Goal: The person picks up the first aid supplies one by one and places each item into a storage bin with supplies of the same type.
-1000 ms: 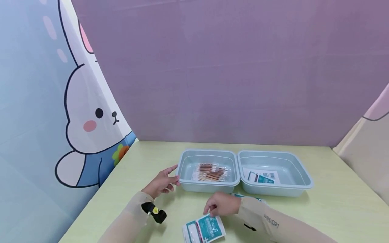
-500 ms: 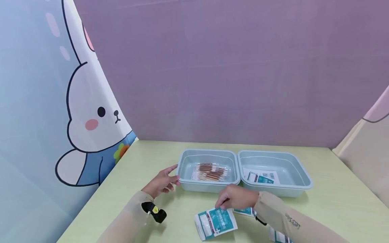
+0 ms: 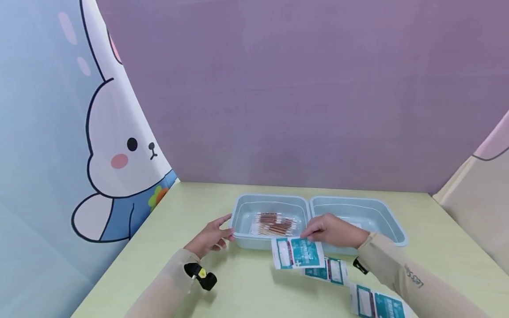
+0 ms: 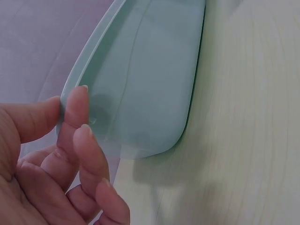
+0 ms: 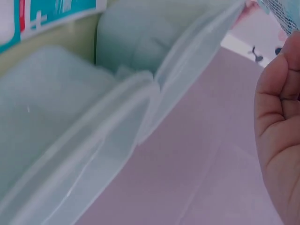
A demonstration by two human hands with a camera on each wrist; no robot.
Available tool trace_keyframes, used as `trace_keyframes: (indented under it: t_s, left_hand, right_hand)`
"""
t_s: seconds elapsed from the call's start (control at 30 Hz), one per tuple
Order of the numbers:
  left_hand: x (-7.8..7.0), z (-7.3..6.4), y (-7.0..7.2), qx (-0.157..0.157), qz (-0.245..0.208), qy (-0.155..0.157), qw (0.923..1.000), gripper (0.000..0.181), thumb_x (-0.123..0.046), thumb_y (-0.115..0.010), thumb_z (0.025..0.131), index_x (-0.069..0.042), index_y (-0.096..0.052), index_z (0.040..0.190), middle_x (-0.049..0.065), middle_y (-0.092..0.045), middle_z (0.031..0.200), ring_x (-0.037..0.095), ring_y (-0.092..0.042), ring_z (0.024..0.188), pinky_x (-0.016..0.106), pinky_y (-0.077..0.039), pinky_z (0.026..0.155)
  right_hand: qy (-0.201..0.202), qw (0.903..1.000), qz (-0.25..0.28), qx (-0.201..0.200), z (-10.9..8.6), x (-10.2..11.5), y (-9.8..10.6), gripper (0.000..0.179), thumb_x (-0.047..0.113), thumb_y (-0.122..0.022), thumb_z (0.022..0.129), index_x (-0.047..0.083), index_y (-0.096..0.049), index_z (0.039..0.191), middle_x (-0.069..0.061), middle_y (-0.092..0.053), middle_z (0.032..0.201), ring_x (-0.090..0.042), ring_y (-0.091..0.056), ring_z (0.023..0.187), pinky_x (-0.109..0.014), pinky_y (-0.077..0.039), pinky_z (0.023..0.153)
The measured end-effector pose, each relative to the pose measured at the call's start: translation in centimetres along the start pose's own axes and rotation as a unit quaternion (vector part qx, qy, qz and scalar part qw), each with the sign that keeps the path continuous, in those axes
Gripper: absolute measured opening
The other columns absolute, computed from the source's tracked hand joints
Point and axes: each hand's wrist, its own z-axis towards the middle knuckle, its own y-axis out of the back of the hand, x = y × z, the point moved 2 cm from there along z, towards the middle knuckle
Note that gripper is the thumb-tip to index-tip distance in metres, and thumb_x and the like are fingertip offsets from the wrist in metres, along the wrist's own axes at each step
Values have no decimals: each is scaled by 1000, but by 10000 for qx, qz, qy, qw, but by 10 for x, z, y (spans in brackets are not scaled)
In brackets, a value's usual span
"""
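My right hand (image 3: 336,230) pinches a teal-and-white flat packet (image 3: 298,253) by its upper right corner, raised above the table in front of the two basins. At the left basin (image 3: 242,242), pale blue plastic, my left hand (image 4: 61,159) has thumb and index finger at the rim's corner, the other fingers loosely bent below. Clear packs of brown-and-white swabs (image 3: 276,224) lie in that basin. Partly behind the right hand stands the right basin (image 3: 381,207); a bit of white packaging shows inside. In the right wrist view the held packet (image 5: 286,14) is mostly cut off.
Two more teal-and-white packets lie on the table, one (image 3: 336,270) close behind the held one, another (image 3: 379,304) by the right forearm at the front edge. Both basins stand side by side. A purple cloth wall (image 3: 302,97) closes off the back.
My right hand has lifted the packet and carried it up and to the right, toward the basins, uncovering the packets on the table. The left hand stays at the basin's rim.
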Motion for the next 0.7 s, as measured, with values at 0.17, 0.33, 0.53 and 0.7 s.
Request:
trace_keyframes:
  t_s: [0.17, 0.33, 0.53, 0.7]
  left_hand:
    - [-2, -1, 0, 3, 36, 22, 10000, 58, -14, -56, 97, -13, -33, 150, 6, -67, 77, 18, -47, 55, 27, -33, 54]
    - [-3, 0, 1, 45, 29, 47, 10000, 58, -14, -56, 97, -13, -32, 150, 6, -67, 78, 18, -47, 55, 27, -33, 55]
    - [-2, 1, 3, 80, 2, 71, 9999, 58, -13, -55, 97, -13, -32, 150, 4, -66, 75, 17, -48, 55, 27, -32, 54]
    - [-3, 0, 3, 102, 19, 70, 9999, 57, -13, -55, 98, -13, -32, 150, 4, -66, 75, 18, -47, 56, 27, -33, 55]
  right_hand:
    - [-372, 9986, -93, -362, -7, -5, 17, 19, 0, -60, 91, 0, -72, 107, -8, -69, 101, -13, -62, 85, -27, -52, 75]
    - [-626, 9954, -56, -723, -15, -14, 31, 21, 3, -58, 94, -1, -70, 111, -11, -68, 108, -20, -63, 93, -32, -53, 78]
    - [-807, 9899, -174, -1154, -25, -26, 49, 23, 4, -56, 95, -3, -68, 114, -17, -66, 113, -31, -62, 103, -39, -52, 83]
    - [-1025, 9849, -277, -1370, -32, -33, 61, 24, 2, -56, 95, -6, -67, 114, -18, -66, 110, -30, -62, 100, -38, -52, 82]
